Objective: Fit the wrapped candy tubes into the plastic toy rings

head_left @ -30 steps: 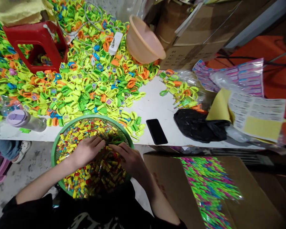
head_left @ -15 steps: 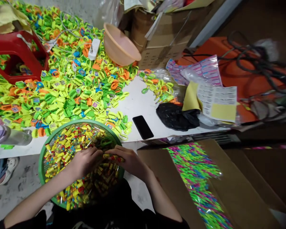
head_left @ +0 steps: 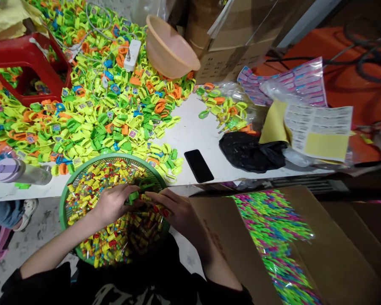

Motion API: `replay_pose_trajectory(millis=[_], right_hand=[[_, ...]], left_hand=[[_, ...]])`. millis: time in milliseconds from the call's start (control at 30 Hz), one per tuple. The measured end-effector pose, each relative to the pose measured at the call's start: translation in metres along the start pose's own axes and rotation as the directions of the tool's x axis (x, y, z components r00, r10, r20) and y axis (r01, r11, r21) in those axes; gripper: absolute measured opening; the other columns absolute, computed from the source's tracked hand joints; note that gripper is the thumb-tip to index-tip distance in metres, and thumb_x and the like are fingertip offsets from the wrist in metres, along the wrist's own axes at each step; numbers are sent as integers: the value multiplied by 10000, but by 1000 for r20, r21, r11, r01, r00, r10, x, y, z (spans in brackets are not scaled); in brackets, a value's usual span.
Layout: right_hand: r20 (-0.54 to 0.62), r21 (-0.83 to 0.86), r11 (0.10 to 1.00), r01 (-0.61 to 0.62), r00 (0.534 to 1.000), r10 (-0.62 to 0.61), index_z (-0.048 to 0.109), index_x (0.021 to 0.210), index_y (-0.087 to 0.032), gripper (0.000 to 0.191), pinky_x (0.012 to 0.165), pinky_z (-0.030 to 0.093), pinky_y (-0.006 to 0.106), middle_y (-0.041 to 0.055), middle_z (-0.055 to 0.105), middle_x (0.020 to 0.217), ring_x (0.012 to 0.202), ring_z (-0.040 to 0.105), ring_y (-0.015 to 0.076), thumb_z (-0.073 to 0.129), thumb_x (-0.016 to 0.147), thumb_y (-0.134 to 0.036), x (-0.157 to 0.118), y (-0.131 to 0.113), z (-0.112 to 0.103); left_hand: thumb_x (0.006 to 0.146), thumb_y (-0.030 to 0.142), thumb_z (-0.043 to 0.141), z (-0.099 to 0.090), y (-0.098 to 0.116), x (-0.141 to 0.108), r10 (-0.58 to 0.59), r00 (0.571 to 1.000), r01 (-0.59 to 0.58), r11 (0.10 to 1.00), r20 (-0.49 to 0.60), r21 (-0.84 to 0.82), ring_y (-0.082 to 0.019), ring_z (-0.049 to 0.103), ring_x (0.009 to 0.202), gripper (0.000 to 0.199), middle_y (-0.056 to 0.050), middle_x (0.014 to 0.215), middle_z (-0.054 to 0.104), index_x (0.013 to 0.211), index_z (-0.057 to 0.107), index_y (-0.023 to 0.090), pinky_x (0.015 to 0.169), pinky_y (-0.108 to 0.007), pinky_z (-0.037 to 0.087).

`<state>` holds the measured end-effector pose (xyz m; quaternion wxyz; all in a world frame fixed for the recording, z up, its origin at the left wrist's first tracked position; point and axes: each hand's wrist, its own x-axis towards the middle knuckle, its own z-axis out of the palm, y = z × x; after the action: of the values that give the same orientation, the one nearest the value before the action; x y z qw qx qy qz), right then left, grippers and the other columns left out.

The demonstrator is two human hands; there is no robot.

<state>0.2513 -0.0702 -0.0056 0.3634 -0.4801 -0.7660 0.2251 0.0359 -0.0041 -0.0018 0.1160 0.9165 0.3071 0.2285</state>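
A green plastic basket (head_left: 62, 216) rests in front of my body, full of small yellow-and-red candy tubes (head_left: 106, 241) with clear, bead-filled parts. Over it, my left hand (head_left: 111, 204) is closed on a green plastic toy watch (head_left: 133, 197) between thumb and fingers. Close beside it, my right hand (head_left: 179, 206) curls around a few yellow-and-red tubes (head_left: 158, 208); its fingertips nearly meet the toy watch. Another dark green toy watch (head_left: 146, 184) lies at the basket's far side. My fingers partly hide what they hold.
Toy watches (head_left: 98, 123) heap across the white table (head_left: 186, 127), around a red stool (head_left: 51, 63), a peach bowl (head_left: 171, 51) and a power strip (head_left: 132, 55). A phone (head_left: 199, 165), black bag (head_left: 252, 152) and bottle (head_left: 22, 171) lie nearer. Right stands a carton (head_left: 330, 237) with colourful sticks.
The view has shifted, so the table things sit farther right and slightly higher. A green toy watch now shows in my left fingers, and my right hand has tilted over its tubes.
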Motion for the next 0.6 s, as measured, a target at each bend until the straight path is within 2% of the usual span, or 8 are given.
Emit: replay_pose_trajectory(millis=[167, 400, 600], right_hand=[[-12, -12, 1000, 1, 1000, -1, 572, 1237, -259, 425, 682, 519, 217, 16, 624, 864, 777, 621, 127, 472, 868, -72, 1, -2, 3], [-2, -12, 1000, -8, 1000, 8, 578, 1226, -250, 453, 683, 518, 214, 20, 625, 876, 804, 623, 131, 457, 847, -34, 2, -4, 5], [13, 46, 999, -13, 1000, 12, 582, 1207, -262, 550, 727, 522, 219, 10, 625, 887, 814, 623, 127, 406, 780, 37, 4, -3, 4]], left_hand=[[907, 425, 484, -5, 0, 1, -39, 999, 39, 999, -9, 11, -152, 680, 731, 312, -53, 846, 701, 1041, 594, 166, 669, -244, 539], [926, 412, 431, -7, -3, -2, 29, 1000, -29, 995, 1, 93, -159, 642, 666, 352, -65, 776, 664, 1070, 610, 146, 594, -251, 517], [937, 325, 424, -11, 1, 1, 126, 992, -128, 967, 21, 221, -152, 632, 712, 262, -64, 804, 679, 1023, 613, 165, 634, -250, 512]])
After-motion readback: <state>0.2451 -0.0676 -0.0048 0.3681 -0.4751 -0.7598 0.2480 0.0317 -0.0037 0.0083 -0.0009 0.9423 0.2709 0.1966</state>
